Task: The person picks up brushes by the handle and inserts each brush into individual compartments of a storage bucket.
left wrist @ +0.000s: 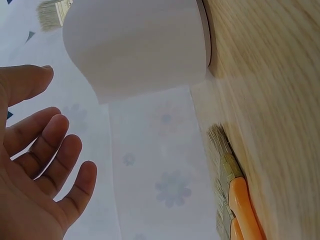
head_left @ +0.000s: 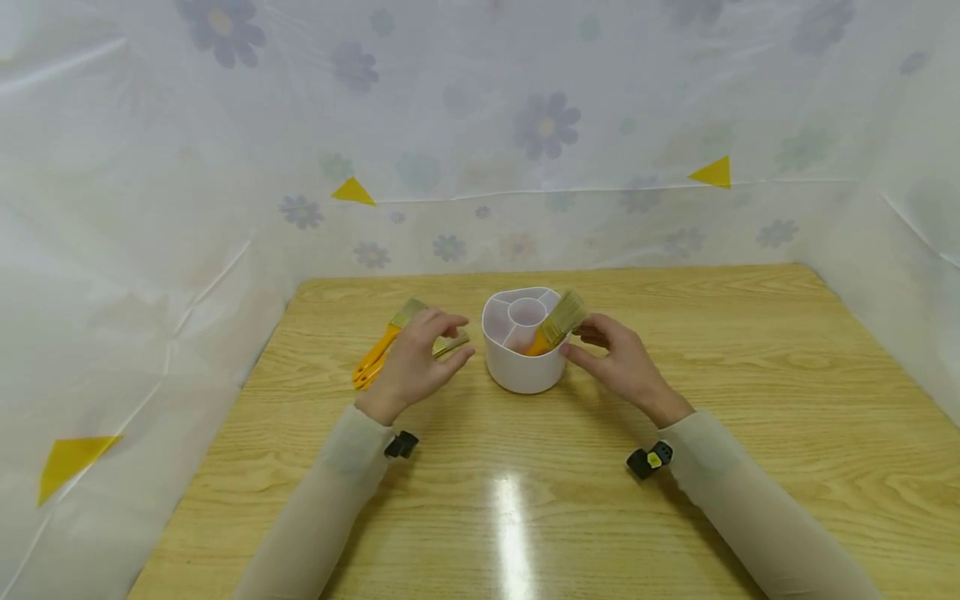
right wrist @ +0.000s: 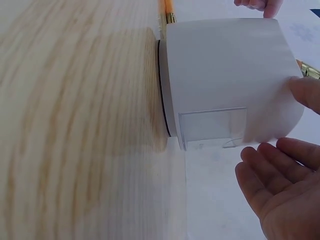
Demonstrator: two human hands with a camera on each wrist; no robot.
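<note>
A white round organizer [head_left: 523, 373] with several compartments stands upright on the table. A paintbrush [head_left: 562, 320] with an orange handle leans in its right front compartment, bristles up and past the rim. My right hand [head_left: 621, 360] is at the organizer's right side, thumb against the outer wall near the rim, other fingers loosely bent beside it. On the left my left hand [head_left: 416, 365] holds nothing, its thumb and fingers apart, facing the organizer. More orange-handled paintbrushes [left wrist: 243, 202] lie on the table beside and behind that hand, which partly hides them in the head view.
The wooden table [head_left: 750, 358] reaches back to a pale flowered curtain [head_left: 480, 125], with plastic sheeting [head_left: 112, 275] along the left side. Yellow triangles [head_left: 712, 172] are stuck on the sheeting. A clear window [right wrist: 212, 127] shows in the organizer's wall.
</note>
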